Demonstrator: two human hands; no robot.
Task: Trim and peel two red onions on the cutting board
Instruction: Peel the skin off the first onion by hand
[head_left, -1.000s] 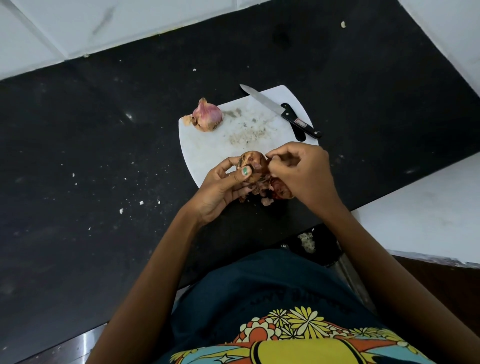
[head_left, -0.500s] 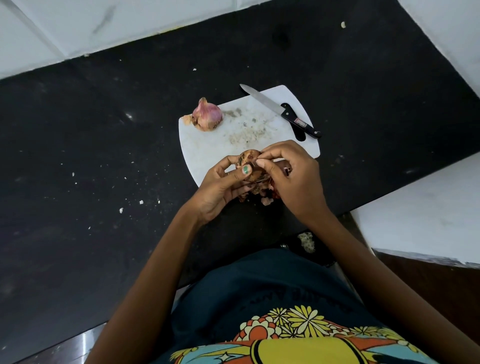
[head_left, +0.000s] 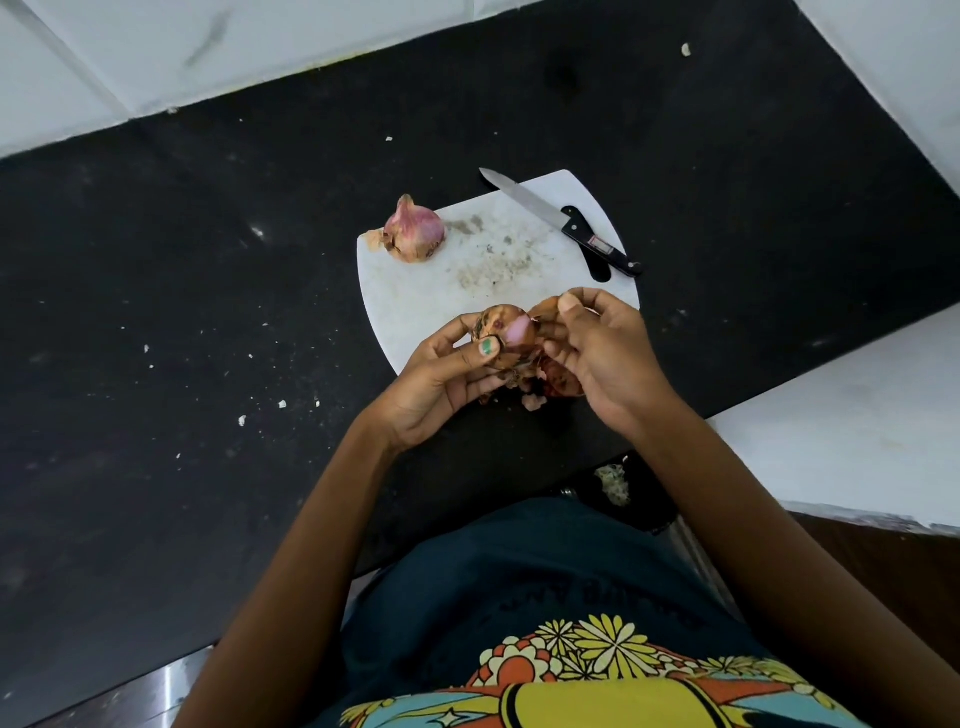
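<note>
Papery onion skin (head_left: 545, 310); smooth white plastic board (head_left: 415, 296) (stained); shiny metal knife (head_left: 524, 199) blade.

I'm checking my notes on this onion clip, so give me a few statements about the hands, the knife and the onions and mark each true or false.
1. The left hand holds a brown-skinned red onion. True.
2. The right hand grips the black-handled kitchen knife. False: the knife lies on the white plastic cutting board; the right hand pinches a flap of onion skin.
3. A second, pinkish red onion sits at the board's far left edge. True.
4. The held onion is fully peeled. False: brown skin still covers most of it.
</note>
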